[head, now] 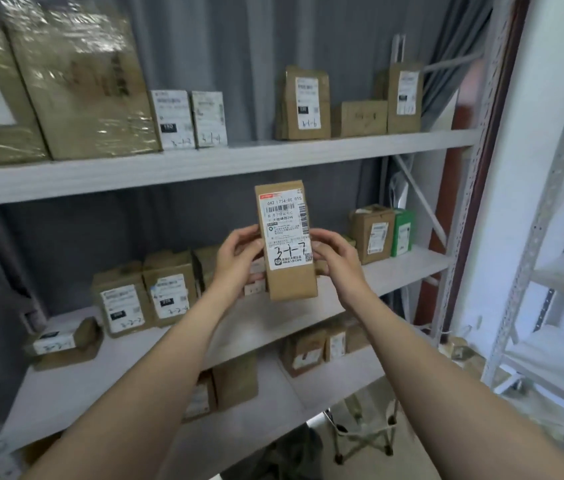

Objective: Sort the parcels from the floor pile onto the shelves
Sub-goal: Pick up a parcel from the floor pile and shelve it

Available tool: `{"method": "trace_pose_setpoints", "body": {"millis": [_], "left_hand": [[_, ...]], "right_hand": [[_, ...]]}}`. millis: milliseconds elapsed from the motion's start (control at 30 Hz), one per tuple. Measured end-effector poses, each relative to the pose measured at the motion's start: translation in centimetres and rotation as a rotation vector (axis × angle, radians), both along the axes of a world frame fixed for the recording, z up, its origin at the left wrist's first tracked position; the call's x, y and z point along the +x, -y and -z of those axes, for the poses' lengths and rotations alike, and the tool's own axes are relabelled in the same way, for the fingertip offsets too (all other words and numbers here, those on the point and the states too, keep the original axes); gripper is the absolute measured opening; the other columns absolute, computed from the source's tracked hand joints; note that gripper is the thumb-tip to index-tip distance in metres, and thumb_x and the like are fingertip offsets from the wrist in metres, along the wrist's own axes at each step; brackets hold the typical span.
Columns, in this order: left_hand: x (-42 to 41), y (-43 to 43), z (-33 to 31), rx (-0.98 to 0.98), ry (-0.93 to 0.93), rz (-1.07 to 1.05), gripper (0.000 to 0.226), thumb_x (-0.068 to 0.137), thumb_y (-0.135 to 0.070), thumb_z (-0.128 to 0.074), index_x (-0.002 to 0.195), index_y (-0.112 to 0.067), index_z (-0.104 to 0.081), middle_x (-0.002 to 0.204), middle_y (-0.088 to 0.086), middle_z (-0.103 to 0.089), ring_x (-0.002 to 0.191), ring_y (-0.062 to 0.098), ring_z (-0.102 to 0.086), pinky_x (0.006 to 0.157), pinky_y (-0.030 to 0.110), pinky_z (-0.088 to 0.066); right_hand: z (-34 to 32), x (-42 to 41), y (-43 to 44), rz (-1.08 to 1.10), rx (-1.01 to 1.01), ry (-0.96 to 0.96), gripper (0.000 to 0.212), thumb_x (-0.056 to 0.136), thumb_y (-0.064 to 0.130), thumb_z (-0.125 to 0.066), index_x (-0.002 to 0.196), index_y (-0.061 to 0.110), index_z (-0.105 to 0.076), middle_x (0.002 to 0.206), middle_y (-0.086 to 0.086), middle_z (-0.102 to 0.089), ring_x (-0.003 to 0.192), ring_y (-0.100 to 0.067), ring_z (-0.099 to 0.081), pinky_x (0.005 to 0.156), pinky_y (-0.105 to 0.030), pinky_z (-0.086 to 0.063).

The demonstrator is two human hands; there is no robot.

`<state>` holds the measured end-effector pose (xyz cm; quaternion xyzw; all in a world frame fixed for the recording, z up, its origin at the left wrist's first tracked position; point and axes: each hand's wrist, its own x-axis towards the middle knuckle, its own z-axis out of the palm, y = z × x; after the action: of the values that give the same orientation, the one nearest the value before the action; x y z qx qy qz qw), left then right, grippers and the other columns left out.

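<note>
I hold a small brown cardboard parcel upright in front of the shelves, its white label facing me with "3-1-7" handwritten on it. My left hand grips its left edge, thumb on the label. My right hand grips its right edge. The parcel hangs in the air before the middle shelf, just under the top shelf. The floor pile is out of view.
The top shelf carries two large taped boxes, two white-labelled parcels and brown parcels at right. The middle shelf holds labelled boxes left and a green box right. A lower shelf has more parcels. A folding stool stands below.
</note>
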<state>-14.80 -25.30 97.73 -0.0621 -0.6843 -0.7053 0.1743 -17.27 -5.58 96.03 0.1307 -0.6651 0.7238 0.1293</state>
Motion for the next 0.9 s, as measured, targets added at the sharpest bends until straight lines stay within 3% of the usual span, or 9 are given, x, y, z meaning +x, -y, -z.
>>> {"method": "trace_pose_setpoints", "body": {"millis": [100,233,333,500,667,900], "left_hand": [[0.6,1.9,-4.3,-0.012,-0.098,-0.033,0.028,0.098,-0.02,-0.065,0.126,-0.023,-0.065,0.123,-0.002,-0.071,0.11,0.017,-0.071,0.08,0.051,-0.063],[0.3,2.9,-9.3,-0.094,-0.24,-0.094,0.026,0.098,-0.018,-0.065,0.123,-0.023,-0.066,0.121,-0.004,-0.07,0.115,0.017,-0.066,0.092,0.041,-0.059],[-0.7,2.4,-12.2,-0.115,-0.292,-0.066,0.027,0.099,-0.02,-0.064,0.125,-0.028,-0.065,0.118,-0.007,-0.07,0.113,0.014,-0.066,0.08,0.036,-0.063],[-3.7,0.1,-16.8,-0.163,-0.413,-0.018,0.037,0.097,-0.013,-0.067,0.126,-0.035,-0.062,0.12,-0.011,-0.065,0.114,0.009,-0.063,0.078,0.03,-0.063],[-8.6,-2.0,-20.6,-0.139,-0.462,-0.011,0.043,0.095,-0.008,-0.068,0.132,-0.029,-0.063,0.123,-0.005,-0.067,0.117,0.014,-0.064,0.082,0.043,-0.063],[-18.0,-9.3,-25.4,-0.242,-0.388,0.02,0.043,0.098,-0.007,-0.061,0.138,-0.024,-0.059,0.119,-0.001,-0.071,0.102,0.019,-0.073,0.084,0.047,-0.063]], "right_hand": [[-4.3,-0.1,2.0,-0.022,0.0,-0.089,0.024,0.102,0.016,-0.062,0.122,0.024,-0.071,0.12,0.0,-0.075,0.108,-0.017,-0.071,0.068,-0.021,-0.055],[-8.3,-0.7,3.3,-0.046,-0.031,-0.182,0.03,0.1,0.014,-0.066,0.13,0.017,-0.066,0.124,-0.004,-0.072,0.113,-0.023,-0.069,0.076,-0.03,-0.06],[-11.0,-1.9,3.1,-0.042,-0.039,-0.264,0.035,0.098,0.011,-0.068,0.132,0.015,-0.063,0.128,-0.005,-0.07,0.114,-0.022,-0.068,0.074,-0.024,-0.06],[-15.9,-5.9,1.5,-0.004,-0.092,-0.348,0.033,0.099,0.007,-0.065,0.131,0.015,-0.061,0.126,-0.005,-0.068,0.107,-0.011,-0.068,0.07,-0.016,-0.056],[-20.3,-11.8,-0.5,0.04,-0.07,-0.46,0.032,0.094,0.014,-0.068,0.124,0.024,-0.065,0.125,-0.003,-0.07,0.113,-0.018,-0.069,0.09,-0.036,-0.06],[-24.5,-20.7,-7.2,0.169,-0.096,-0.466,0.034,0.094,0.016,-0.063,0.126,0.025,-0.065,0.121,0.005,-0.07,0.104,-0.008,-0.067,0.079,-0.024,-0.053]]}}
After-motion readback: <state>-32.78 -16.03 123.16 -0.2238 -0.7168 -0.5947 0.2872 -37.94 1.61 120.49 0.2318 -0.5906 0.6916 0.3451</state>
